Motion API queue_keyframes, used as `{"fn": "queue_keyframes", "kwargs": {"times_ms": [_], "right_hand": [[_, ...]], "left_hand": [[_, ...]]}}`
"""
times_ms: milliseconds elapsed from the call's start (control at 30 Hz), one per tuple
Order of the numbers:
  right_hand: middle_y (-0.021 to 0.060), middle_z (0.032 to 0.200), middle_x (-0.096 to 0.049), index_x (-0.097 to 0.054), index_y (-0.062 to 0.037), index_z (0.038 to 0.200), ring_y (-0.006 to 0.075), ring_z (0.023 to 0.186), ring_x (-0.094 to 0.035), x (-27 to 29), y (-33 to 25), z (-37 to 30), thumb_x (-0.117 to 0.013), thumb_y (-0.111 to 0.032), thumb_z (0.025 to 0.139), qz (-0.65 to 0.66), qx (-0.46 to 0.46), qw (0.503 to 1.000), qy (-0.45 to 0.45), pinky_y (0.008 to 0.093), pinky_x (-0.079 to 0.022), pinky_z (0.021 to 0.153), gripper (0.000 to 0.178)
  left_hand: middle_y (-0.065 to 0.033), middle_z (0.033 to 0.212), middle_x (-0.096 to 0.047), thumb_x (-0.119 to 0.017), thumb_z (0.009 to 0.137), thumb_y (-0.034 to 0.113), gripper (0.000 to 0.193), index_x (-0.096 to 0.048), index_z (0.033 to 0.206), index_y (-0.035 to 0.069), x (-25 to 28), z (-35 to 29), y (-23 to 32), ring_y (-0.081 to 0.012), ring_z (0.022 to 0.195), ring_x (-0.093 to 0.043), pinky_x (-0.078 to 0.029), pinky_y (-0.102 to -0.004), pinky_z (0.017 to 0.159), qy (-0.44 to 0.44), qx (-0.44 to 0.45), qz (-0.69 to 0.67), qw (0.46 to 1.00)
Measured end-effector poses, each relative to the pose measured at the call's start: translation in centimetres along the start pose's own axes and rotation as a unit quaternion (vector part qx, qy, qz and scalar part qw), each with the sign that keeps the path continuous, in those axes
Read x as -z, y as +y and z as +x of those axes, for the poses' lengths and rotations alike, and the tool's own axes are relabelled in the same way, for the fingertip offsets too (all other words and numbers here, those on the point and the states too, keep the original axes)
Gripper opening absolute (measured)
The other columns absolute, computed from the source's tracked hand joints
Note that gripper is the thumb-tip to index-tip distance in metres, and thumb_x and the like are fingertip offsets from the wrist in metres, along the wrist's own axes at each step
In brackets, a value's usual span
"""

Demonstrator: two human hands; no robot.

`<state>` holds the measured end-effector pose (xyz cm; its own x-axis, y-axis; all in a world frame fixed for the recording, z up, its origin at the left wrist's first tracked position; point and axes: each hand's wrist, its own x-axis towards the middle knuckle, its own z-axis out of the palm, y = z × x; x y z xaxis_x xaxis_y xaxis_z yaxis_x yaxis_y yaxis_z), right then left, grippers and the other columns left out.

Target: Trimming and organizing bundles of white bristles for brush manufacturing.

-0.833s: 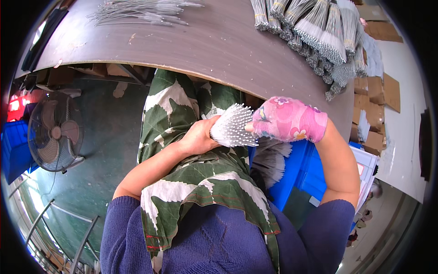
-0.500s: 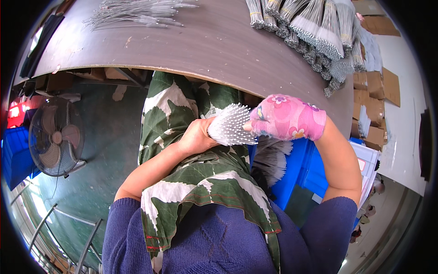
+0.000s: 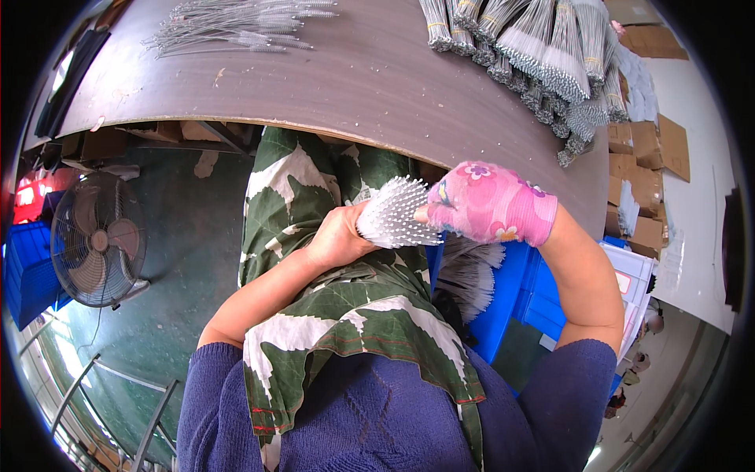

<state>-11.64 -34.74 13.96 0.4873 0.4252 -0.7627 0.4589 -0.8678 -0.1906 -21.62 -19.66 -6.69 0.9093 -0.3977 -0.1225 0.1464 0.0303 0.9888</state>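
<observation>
Over my lap, my left hand (image 3: 342, 236) is wrapped round a thick bundle of thin wire brushes (image 3: 399, 214). Their white bristles and rounded tips fan out toward the right. My right hand (image 3: 480, 203), in a pink flowered fingerless glove, is at the tip end of this bundle. Its fingers are closed, with a bare thumb or fingertip against the brush tips. Whether it pinches a single brush is hidden. More white-bristled brushes (image 3: 470, 275) stand in a blue bin (image 3: 507, 295) below my right forearm.
On the brown table (image 3: 330, 82) ahead lie loose wire brushes (image 3: 236, 27) at the far left. Tied brush bundles (image 3: 543, 55) are piled at the far right. A floor fan (image 3: 98, 240) stands at left, and cardboard boxes (image 3: 645, 149) are stacked beyond the table's right side.
My right hand has shifted very slightly left along the brush tips. The left hand and the bundle have hardly moved.
</observation>
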Motion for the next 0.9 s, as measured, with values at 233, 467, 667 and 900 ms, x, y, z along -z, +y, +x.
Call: {"fn": "queue_keyframes", "kwargs": {"times_ms": [233,467,667,900], "right_hand": [[0.0186,0.078,-0.063,-0.067,-0.0043,0.086,0.035,0.079,-0.062,0.7,-1.2,-0.6,-0.054,-0.046,0.086,-0.035,-0.01,0.999,-0.004,0.041,-0.048,0.073,0.044],[0.0197,0.081,-0.064,-0.068,-0.0038,0.089,0.0346,0.081,-0.062,0.6,0.1,0.1,-0.055,-0.05,0.085,-0.013,0.014,1.0,-0.018,0.0404,-0.048,0.073,0.048],[0.0189,0.079,-0.065,-0.069,-0.0033,0.089,0.0294,0.076,-0.063,0.5,1.3,0.9,-0.06,-0.048,0.083,0.054,0.025,0.997,-0.053,0.0372,-0.047,0.071,0.046],[0.0091,0.068,-0.064,-0.068,-0.0032,0.08,0.0168,0.065,-0.058,0.1,1.8,1.5,-0.06,-0.042,0.085,0.164,0.05,0.982,-0.082,0.0326,-0.046,0.065,0.04]], "left_hand": [[-0.0131,0.093,-0.066,-0.076,0.068,0.018,0.042,-0.06,0.105,0.005,0.0,0.0,0.1,-0.0281,0.089,-0.065,-0.05,-0.033,0.078,-0.002,-0.008,0.038,0.999],[-0.0138,0.095,-0.065,-0.075,0.069,0.019,0.042,-0.059,0.105,0.006,0.3,-0.1,1.3,-0.0299,0.089,-0.064,-0.049,-0.0337,0.078,-0.013,-0.005,0.062,0.998],[-0.0138,0.095,-0.065,-0.075,0.069,0.019,0.043,-0.059,0.106,0.006,0.2,0.0,1.0,-0.0302,0.089,-0.063,-0.049,-0.0335,0.078,-0.02,-0.006,0.051,0.998],[-0.0135,0.095,-0.065,-0.076,0.068,0.02,0.043,-0.059,0.105,0.007,0.3,-0.2,0.7,-0.0298,0.089,-0.064,-0.049,-0.0334,0.078,-0.015,-0.002,0.026,1.0]]}}
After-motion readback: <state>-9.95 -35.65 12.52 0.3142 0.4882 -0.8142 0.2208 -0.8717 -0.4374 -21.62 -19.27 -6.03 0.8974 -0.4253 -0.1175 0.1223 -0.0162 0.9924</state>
